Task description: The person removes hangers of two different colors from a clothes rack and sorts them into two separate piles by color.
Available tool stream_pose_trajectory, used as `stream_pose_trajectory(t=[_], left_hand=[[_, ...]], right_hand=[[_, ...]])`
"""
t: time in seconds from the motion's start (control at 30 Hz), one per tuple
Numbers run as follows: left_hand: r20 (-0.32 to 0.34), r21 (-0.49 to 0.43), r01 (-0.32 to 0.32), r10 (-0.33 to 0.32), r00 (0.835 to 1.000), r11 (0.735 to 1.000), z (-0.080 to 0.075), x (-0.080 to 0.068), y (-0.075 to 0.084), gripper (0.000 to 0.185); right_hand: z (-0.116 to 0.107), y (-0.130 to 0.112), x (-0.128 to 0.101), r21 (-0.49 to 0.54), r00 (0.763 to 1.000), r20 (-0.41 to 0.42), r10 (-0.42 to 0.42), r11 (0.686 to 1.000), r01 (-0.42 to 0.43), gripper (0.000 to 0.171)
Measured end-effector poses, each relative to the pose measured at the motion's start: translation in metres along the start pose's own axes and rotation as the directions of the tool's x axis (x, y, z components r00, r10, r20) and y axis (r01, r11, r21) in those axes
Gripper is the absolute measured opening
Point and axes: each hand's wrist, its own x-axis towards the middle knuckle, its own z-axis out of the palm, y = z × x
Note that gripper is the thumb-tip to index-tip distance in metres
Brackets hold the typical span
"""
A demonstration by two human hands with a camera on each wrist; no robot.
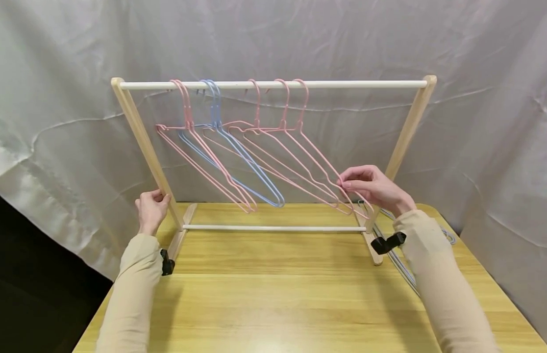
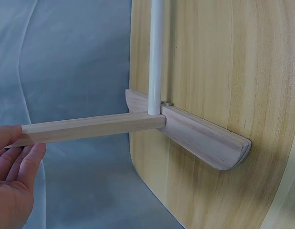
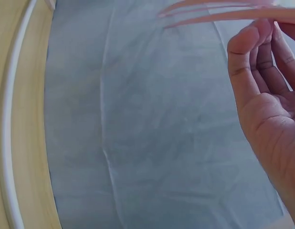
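My left hand (image 1: 152,210) pinches the left wooden post (image 1: 143,139) of a small clothes rack; in the left wrist view the thumb and fingers (image 2: 32,160) lie on both sides of that post. The right hand (image 1: 375,186) pinches the lower right part of the rightmost pink hanger (image 1: 319,153), whose hook sits on the white top rail (image 1: 357,84). In the right wrist view, pink hanger ends (image 3: 224,16) show above the thumb. Further left on the rail hang other pink hangers (image 1: 198,142) and blue hangers (image 1: 242,147).
Grey-blue hangers (image 1: 403,267) lie on the wooden table (image 1: 273,304) by the rack's right foot (image 1: 372,247). A white lower bar (image 1: 273,228) joins the two feet. Grey cloth (image 1: 273,39) hangs behind the rack.
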Motion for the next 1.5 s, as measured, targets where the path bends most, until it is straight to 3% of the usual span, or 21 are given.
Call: stream_pose_trajectory(t=[0.17,0.47,0.83,1.13,1.3,1.5], left_hand=[[0.000,-0.004,0.008,-0.008,1.000,1.000,0.000,0.001,0.001,0.034],[-0.013,-0.001,-0.026,0.026,1.000,1.000,-0.001,0.002,0.001,0.032],[-0.014,-0.010,-0.033,0.033,0.999,0.999,0.002,0.002,0.002,0.031],[-0.008,0.005,-0.016,0.016,1.000,1.000,0.001,0.002,0.001,0.032],[-0.005,0.001,-0.002,0.002,1.000,1.000,0.000,0.001,0.001,0.033],[-0.008,-0.001,-0.009,0.009,1.000,1.000,0.000,0.001,0.000,0.032]], right_hand=[[-0.013,-0.005,-0.012,-0.113,0.999,0.007,0.032,0.993,-0.031,0.022],[-0.021,-0.001,-0.020,-0.339,0.987,-0.148,0.069,0.934,-0.116,0.021],[-0.012,0.010,-0.015,-0.417,0.945,-0.322,0.057,0.888,-0.196,0.006],[-0.003,0.023,-0.001,-0.473,0.925,-0.381,0.004,0.858,-0.199,0.015],[0.001,0.028,0.002,-0.447,0.907,-0.420,0.019,0.866,-0.225,0.018],[0.001,0.031,0.003,-0.445,0.905,-0.424,0.017,0.867,-0.225,0.017]])
